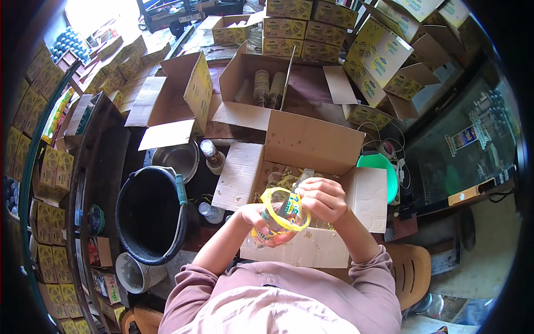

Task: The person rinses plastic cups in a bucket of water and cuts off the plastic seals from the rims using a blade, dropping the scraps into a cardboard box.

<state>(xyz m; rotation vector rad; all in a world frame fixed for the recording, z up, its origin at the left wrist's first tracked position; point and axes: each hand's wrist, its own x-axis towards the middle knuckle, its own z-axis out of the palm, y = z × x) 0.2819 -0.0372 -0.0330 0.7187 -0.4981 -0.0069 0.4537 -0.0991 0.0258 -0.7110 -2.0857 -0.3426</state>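
Yellow band (303, 221), left grip (257, 220) cupped, right grip (325, 199) curled

A dusty-mauve fabric shirt (240, 276) is spanning the bottom centre of the frame, its loose sleeves (188, 288) bunching in folds near the elbows, while a paler, pinkish-cream cloth (267, 314) is covering its lower front.

- Centre frame, a person's left hand (256, 217) grips a clear plastic container (255, 240) banded in yellow.
- The right hand (324, 199) closes on a flat grey piece (305, 176) at the band.
- Below both hands, an open cardboard box (315, 137) holds scraps.
- Left of centre stands a black bucket (146, 214).
- Yellow cartons (286, 28) line the top.
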